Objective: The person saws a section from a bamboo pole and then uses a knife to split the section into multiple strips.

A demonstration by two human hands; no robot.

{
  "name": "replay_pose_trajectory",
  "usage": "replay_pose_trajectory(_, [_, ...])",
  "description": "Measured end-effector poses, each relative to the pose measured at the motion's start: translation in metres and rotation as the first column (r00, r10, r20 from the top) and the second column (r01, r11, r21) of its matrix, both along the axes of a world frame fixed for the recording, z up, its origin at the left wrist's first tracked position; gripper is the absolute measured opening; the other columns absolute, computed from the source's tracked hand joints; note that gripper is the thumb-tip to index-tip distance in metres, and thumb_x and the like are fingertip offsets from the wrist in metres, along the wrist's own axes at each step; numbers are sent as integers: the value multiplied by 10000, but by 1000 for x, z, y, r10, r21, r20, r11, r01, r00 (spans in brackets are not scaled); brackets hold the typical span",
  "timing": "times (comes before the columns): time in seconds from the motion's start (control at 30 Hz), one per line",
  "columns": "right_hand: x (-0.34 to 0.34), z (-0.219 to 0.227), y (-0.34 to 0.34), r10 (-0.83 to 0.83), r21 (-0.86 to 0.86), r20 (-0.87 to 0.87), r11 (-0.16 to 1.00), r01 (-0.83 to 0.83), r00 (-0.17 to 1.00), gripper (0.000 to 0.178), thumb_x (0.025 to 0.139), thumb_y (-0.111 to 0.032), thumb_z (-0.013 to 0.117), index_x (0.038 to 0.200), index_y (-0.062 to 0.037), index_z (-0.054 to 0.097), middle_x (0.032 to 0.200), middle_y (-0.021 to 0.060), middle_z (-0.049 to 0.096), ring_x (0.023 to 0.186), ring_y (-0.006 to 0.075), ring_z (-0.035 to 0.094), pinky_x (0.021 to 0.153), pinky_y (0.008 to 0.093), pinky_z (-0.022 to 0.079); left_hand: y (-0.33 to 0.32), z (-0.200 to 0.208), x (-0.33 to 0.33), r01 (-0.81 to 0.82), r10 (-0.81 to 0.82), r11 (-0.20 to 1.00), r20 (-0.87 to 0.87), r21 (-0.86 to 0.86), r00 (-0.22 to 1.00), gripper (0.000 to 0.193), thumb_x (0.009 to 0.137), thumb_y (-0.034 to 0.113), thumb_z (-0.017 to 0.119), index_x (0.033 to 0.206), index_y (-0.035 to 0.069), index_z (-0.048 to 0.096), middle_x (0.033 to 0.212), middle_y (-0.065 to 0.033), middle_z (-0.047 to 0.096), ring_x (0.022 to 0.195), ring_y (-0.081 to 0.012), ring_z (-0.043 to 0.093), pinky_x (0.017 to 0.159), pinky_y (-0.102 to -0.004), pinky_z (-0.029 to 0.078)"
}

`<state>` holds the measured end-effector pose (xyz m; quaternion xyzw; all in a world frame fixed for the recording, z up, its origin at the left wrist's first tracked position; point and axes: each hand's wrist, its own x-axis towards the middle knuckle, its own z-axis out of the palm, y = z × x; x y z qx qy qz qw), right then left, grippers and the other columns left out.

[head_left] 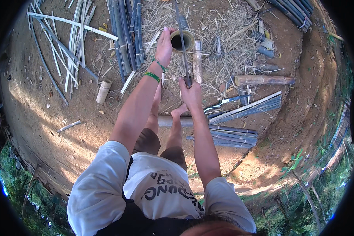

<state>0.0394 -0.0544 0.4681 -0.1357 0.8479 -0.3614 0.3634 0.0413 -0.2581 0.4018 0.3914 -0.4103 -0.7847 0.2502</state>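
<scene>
An upright bamboo tube shows its dark open mouth toward me. My left hand is held against the tube's left side and grips it, the fingers partly hidden behind the rim. In my right hand is a long-bladed knife, its dark handle closed in my fist. The narrow blade points away from me and lies across the tube's mouth, reaching past its far rim. Whether the edge touches the bamboo I cannot tell.
Bamboo shavings cover the ground around the tube. Dark bamboo strips lie beyond my left arm, pale strips farther left. A short bamboo piece, a bamboo log and strip bundles lie nearby. My bare feet are close behind.
</scene>
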Motion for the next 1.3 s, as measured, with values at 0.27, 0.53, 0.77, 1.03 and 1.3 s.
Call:
replay_pose_trajectory(0.27, [5,4,-9,3,11,-8,1000,-3,1000,418,966,-359,744,810,19,658,613,174,588,577,361,578,619,462,484,-5,-3,5,-4,4,1000,-19,-1,1000,571,1167,524,276,1249,56,593,1172,-61,675,1096,-139,639,1014,-312,517])
replay_pose_trajectory(0.53, [2,6,-15,-17,31,44,999,16,999,434,963,-376,737,802,23,681,620,129,594,584,273,556,617,432,465,-9,8,2,-4,5,1000,-19,12,1000,594,1161,543,275,1272,52,591,1197,-63,669,1138,-143,625,1056,-328,499])
replay_pose_trajectory(0.77, [3,10,-20,-1,66,45,998,-2,999,471,967,-420,729,801,19,687,619,101,585,592,221,544,605,414,448,-12,11,1,-82,83,996,-13,44,996,559,1165,532,309,1149,77,633,1041,-21,695,971,-115,645,928,-302,527])
replay_pose_trajectory(1.03, [4,19,-27,-36,86,101,996,28,994,470,965,-429,735,811,12,694,614,112,597,581,243,571,616,425,468,-18,3,5,-5,6,999,-8,53,1000,593,1162,547,257,1278,61,576,1196,-66,665,1118,-142,627,1045,-323,507])
replay_pose_trajectory(1.3, [6,10,-21,-28,72,94,997,21,995,462,964,-412,744,795,14,687,597,108,581,569,221,537,597,419,454,-11,7,6,-8,5,999,82,37,997,328,1133,412,523,1199,110,632,1180,18,637,1144,-112,563,1042,-308,430])
